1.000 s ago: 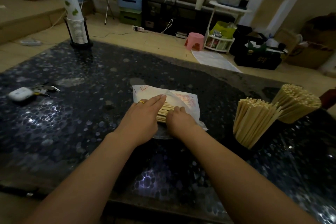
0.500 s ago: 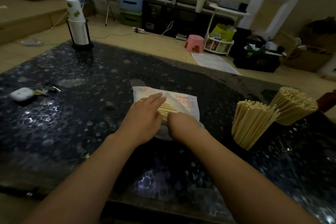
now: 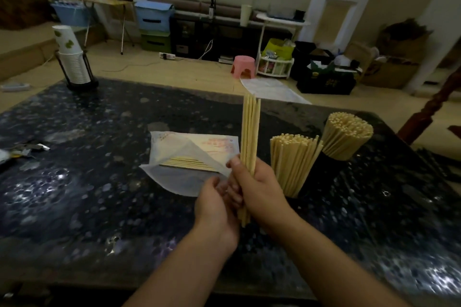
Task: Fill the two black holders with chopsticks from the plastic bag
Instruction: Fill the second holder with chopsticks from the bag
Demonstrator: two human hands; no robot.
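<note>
Cup stack [image 3: 71,58] on its stand, far left corner of dark table [image 3: 74,194]. Bag [image 3: 189,159] lies flat mid-table, mouth open, a few chopsticks still inside. Left hand [image 3: 214,209] cupped, fingers curled at the lower end of an upright bundle [image 3: 250,137]. Right hand [image 3: 259,189] grips that bundle around its middle. Just right: near holder's sticks [image 3: 291,159], packed; far holder's sticks [image 3: 345,134] behind, leaning right.

R hand [image 3: 262,189] has pulled a bunch of chopsticks [image 3: 250,137] out of the bag [image 3: 174,154], now upright; L hand [image 3: 214,204] off bag, at bunch's base.
</note>
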